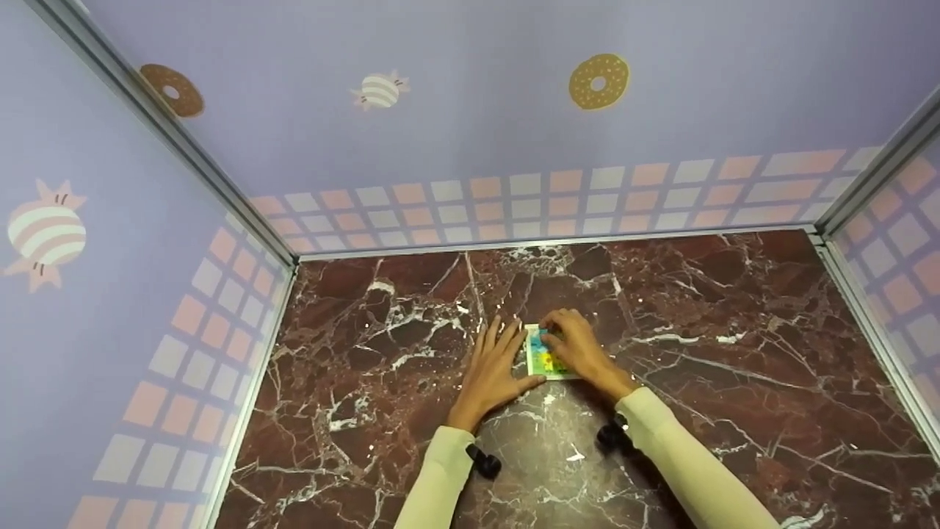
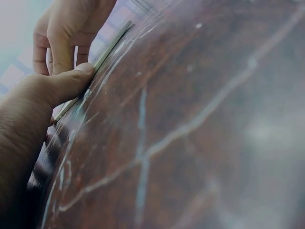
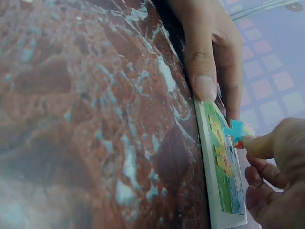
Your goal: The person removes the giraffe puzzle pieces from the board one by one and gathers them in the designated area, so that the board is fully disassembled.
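A small jigsaw puzzle in a white-rimmed tray [image 3: 206,148], with a green, yellow and blue picture, lies flat on the marbled tabletop. My left hand [image 1: 490,373] rests at the tray's left side, fingers spread and fairly straight. Its thumb [image 3: 206,87] touches the near edge of the tray. Over the right part of the puzzle is my right hand [image 1: 579,348]. Between thumb and finger it pinches a blue puzzle piece [image 3: 236,130] with a red patterned part, held tilted above the picture. In the head view that hand hides part of the tray.
The dark red marbled table [image 1: 352,411] spreads around both hands. Lilac panels [image 1: 470,132] with sweets and doughnuts printed on them enclose it at the back and sides. Metal rails [image 1: 191,139] run along the corners. Black straps [image 1: 485,463] sit at the sleeve cuffs.
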Tool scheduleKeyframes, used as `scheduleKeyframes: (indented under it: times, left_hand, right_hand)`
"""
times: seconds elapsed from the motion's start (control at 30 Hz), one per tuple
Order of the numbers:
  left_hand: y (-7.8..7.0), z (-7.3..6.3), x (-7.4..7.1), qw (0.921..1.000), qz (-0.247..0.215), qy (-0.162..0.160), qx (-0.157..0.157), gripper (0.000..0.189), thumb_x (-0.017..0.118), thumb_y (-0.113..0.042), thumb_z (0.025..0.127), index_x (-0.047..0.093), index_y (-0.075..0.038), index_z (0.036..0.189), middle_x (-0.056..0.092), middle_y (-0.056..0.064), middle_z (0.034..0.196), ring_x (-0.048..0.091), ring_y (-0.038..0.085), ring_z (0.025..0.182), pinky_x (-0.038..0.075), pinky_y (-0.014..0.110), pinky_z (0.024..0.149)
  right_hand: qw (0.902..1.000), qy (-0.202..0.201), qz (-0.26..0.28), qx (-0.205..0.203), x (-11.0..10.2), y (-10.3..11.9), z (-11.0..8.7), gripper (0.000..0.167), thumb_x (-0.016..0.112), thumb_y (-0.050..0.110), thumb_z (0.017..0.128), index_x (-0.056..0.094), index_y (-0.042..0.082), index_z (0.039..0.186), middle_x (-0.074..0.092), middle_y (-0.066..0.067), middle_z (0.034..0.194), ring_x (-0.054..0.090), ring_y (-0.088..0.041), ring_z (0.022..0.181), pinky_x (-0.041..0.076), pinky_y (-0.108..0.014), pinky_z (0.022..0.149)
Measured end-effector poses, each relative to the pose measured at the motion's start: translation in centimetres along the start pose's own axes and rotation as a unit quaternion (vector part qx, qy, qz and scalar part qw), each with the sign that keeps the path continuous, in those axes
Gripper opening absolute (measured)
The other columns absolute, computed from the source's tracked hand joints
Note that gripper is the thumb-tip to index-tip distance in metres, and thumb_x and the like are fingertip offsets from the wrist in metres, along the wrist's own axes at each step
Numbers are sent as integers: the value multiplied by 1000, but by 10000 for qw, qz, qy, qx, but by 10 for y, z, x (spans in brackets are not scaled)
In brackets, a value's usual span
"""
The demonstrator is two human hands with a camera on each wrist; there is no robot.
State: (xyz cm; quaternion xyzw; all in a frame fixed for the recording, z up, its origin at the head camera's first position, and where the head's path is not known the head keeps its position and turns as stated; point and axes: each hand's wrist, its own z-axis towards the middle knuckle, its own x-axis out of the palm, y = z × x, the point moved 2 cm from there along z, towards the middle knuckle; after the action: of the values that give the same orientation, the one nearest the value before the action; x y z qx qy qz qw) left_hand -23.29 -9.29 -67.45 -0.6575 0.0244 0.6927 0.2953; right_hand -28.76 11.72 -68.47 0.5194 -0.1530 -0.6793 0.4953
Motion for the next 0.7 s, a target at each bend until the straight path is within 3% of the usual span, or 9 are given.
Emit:
scheduleKeyframes:
  times: [0.13,0.33,0.5,0.7]
  left_hand:
    - [1,1,0,10000,6,45,-5,100,69,-77,94,48,-14,168,34,8,180,16,40,169,13,63,136]
    - [1,1,-1,10000,17,-31,89,99,69,-77,94,49,-13,167,35,8,179,18,40,169,14,63,136]
    - [1,-2,0,10000,32,28,24,99,67,-78,94,48,-14,168,35,6,179,16,39,169,12,61,137]
    - [0,-1,0,9999,-124,100,-63,101,68,-78,93,45,-16,170,32,6,180,13,37,170,8,60,138]
  right_hand:
    - [9993,-269,223,-162,-5,8,-1,11,83,7,95,78,10,104,79,-5,99,65,-25,94,52,-37,85]
    - [9987,-453,164,-156,-30,31,-1,11,84,1,92,77,4,100,78,-9,95,67,-29,91,57,-44,81]
    - [9990,-288,44,348,-47,40,-6,10,83,-1,94,78,2,101,77,-9,96,67,-29,92,57,-39,79]
    - [9969,-304,109,723,-65,31,-19,11,82,-3,94,79,0,103,78,-11,99,68,-26,96,59,-34,86]
